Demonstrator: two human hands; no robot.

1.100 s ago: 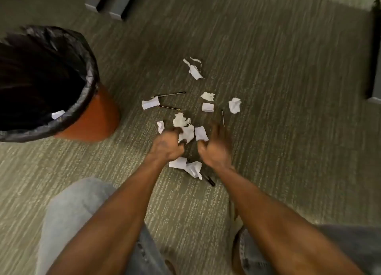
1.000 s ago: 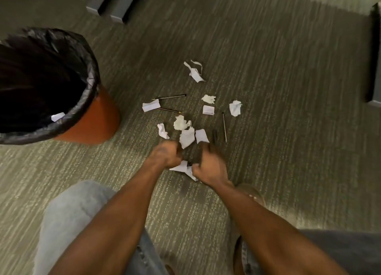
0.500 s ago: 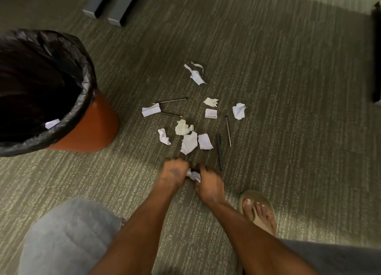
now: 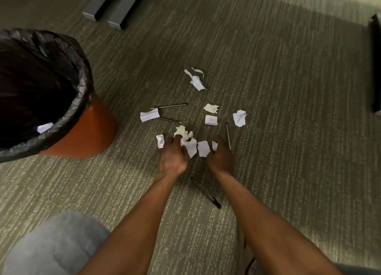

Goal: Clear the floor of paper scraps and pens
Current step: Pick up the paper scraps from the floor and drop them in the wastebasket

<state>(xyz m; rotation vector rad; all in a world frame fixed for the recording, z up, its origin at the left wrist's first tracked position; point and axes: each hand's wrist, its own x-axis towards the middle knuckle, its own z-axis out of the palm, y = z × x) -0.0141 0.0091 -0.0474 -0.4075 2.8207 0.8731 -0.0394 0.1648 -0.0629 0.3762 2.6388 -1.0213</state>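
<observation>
Several white paper scraps lie on the carpet: a twisted one (image 4: pixel 195 80) farthest off, a folded one (image 4: pixel 149 115) at the left, a crumpled one (image 4: pixel 239 118) at the right. Two pencils (image 4: pixel 169 106) cross by the folded scrap. A thin pen (image 4: pixel 227 135) lies beside my right hand, and a black pen (image 4: pixel 206 194) lies between my forearms. My left hand (image 4: pixel 173 157) curls on a scrap (image 4: pixel 190 149) in the middle cluster. My right hand (image 4: pixel 220 155) is closed, with a white scrap (image 4: pixel 214 146) showing at its fingers. A flat scrap (image 4: pixel 203 149) lies between the hands.
An orange bin (image 4: pixel 88 130) with a black liner stands at the left and holds one scrap (image 4: pixel 44 127). Grey furniture feet (image 4: pixel 115 7) stand at the far top, a dark object (image 4: pixel 376 68) at the right edge. My jeans-clad knee (image 4: pixel 55 243) is at the lower left.
Both hands closed on the two nearest scraps beside the black pen, then moved forward to the middle cluster. Those two scraps are gone from the floor.
</observation>
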